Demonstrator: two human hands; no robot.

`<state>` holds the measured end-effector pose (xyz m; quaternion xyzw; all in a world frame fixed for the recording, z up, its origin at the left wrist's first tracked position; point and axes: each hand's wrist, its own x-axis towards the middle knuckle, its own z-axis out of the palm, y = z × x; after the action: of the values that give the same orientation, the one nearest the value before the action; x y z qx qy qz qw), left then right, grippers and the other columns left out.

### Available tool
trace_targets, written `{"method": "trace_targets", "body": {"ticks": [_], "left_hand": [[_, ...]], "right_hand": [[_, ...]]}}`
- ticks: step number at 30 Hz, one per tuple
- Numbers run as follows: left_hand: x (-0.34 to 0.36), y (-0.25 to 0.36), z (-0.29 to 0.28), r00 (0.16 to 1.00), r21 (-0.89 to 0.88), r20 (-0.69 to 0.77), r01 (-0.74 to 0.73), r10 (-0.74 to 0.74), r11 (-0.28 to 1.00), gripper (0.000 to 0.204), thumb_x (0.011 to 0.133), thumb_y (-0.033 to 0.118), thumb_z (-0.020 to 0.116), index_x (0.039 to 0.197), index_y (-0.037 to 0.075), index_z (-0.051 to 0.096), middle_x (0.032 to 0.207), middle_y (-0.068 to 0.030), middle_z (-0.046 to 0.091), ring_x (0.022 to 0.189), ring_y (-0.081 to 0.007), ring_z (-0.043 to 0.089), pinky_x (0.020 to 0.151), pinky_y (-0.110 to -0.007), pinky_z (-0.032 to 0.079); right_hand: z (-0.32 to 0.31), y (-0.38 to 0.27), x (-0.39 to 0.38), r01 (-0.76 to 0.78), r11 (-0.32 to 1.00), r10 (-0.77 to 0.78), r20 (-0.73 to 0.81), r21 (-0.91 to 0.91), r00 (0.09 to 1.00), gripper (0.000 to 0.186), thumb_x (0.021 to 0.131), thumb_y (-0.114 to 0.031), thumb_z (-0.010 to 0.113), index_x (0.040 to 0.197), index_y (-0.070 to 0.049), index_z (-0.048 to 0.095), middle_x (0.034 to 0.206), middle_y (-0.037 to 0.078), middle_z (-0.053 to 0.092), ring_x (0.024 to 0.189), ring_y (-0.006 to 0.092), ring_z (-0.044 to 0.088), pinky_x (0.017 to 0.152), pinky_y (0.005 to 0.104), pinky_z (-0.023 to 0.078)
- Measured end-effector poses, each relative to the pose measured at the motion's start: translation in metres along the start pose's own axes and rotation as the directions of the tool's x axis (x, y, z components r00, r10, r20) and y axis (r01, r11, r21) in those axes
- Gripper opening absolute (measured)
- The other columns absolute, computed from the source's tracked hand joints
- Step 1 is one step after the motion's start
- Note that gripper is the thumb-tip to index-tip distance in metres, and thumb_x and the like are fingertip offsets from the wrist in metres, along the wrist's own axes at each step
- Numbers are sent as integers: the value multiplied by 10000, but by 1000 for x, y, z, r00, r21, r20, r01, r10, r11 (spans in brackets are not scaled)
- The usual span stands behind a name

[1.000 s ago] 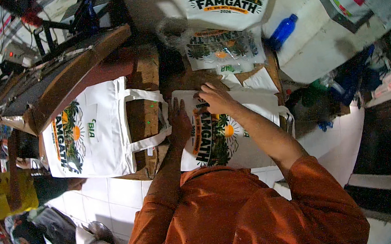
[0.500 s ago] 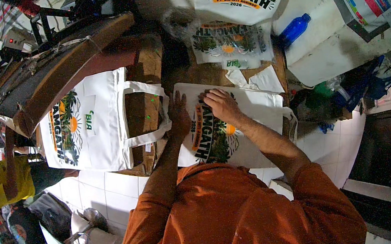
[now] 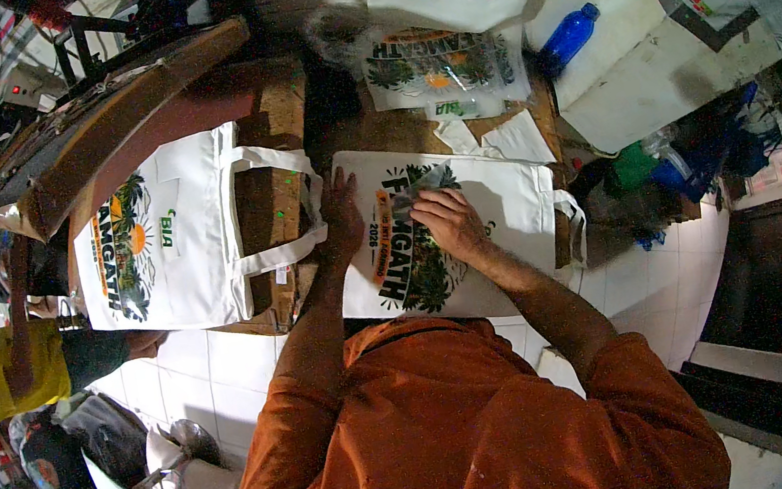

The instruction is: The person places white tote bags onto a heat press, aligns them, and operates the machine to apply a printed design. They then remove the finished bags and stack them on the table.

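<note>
A white tote bag [image 3: 511, 201] with a colourful palm and sun print lies flat on the wooden table in front of me, its handle hanging off the right side. My left hand [image 3: 343, 211] rests spread on the bag's left edge. Over the print, my right hand [image 3: 449, 223] has its fingers bent together at the edge of a thin clear film [image 3: 435, 178], which lifts off the design near the fingertips. A second printed tote bag [image 3: 200, 283] lies at the left, handles toward me.
Beyond the bag are printed film sheets [image 3: 445, 62] in clear plastic and white scraps [image 3: 517, 139]. A blue bottle [image 3: 570, 37] lies at the far right. A heat press [image 3: 124, 112] juts in at the upper left. Someone in a yellow shirt [image 3: 10, 367] is at the left.
My right hand has moved from the top of the print toward me, and a film edge now shows raised. My left hand stays on the bag's left edge. The whole view has shifted slightly.
</note>
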<state>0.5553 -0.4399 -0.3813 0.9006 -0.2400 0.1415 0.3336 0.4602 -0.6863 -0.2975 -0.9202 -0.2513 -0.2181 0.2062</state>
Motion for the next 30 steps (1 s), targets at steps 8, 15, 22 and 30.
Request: {"method": "trace_targets", "body": {"ticks": [8,15,22,30], "left_hand": [[3,-3,-2,996,-42,62,61,-58,997,459,995,43,427,1450,48,491,1566,-226,361,1475,-473,239,1177,-609,258],[2,-9,4,1000,29,4,-29,29,999,454,1000,52,413,1446,41,499,1572,-232,351,1478,-433,263,1188,-561,273],[-58,4,-12,997,-13,-38,-61,61,998,510,1010,97,368,1517,51,391,1612,-202,280,1484,-387,277,1208,-508,264],[-67,44,-74,691,575,721,-555,51,-600,480,1042,128,333,1503,11,397,1578,-166,361,1462,-347,340,1196,-470,329]], "right_hand": [[-14,-15,-31,27,1000,-27,26,-7,999,264,829,-61,683,1085,-96,738,1196,38,695,1209,244,591,1001,449,469],[-22,-37,-49,-16,1000,16,0,-8,1000,248,860,-50,694,1099,-98,744,1157,52,711,1172,244,604,976,441,480],[-22,-60,-50,-206,978,206,-16,24,978,238,847,-39,715,1078,-87,749,1099,50,722,1104,239,622,953,426,478],[-16,-87,-48,-198,980,197,-22,-15,980,235,838,-2,687,1059,-62,740,1065,57,727,1031,238,631,937,410,499]]}}
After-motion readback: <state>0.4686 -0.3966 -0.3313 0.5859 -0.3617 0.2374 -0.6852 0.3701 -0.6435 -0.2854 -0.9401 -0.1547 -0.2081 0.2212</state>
